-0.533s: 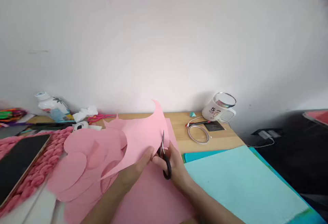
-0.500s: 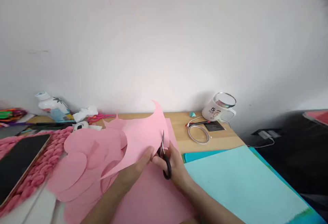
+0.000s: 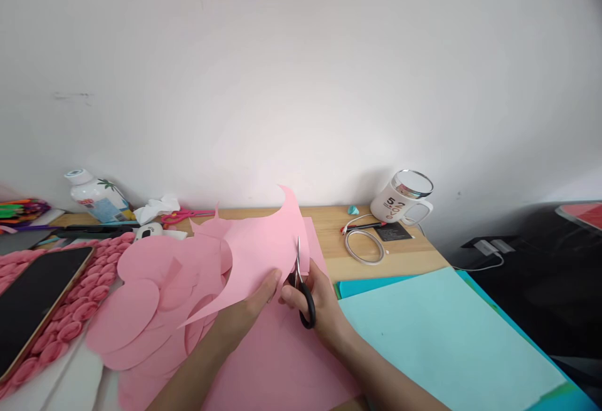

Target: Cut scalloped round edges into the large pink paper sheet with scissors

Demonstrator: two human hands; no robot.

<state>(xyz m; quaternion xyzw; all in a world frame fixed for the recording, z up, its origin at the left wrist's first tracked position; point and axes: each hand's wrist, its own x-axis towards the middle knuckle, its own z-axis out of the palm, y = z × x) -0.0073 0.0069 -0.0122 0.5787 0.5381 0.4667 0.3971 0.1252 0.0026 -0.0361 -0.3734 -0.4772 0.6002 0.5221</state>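
My right hand (image 3: 322,301) grips black-handled scissors (image 3: 301,282), blades pointing up into a raised pink paper sheet (image 3: 258,254). My left hand (image 3: 247,310) pinches the lower edge of that sheet just left of the blades, thumb on top. Under both hands lies a larger pink sheet (image 3: 282,361). Several cut pink circles (image 3: 126,314) are piled to the left on the table.
A light-blue sheet (image 3: 442,336) lies at the right. A white mug (image 3: 404,197), coiled cable (image 3: 362,246) and small black card (image 3: 392,231) sit at the back right. A tablet (image 3: 37,298) on a pink knitted mat, a bottle (image 3: 96,194) and pink scissors (image 3: 181,215) are at the left.
The scissors and both hands have barely shifted; the blades sit slightly further along the pink sheet. The view has steadied a little.
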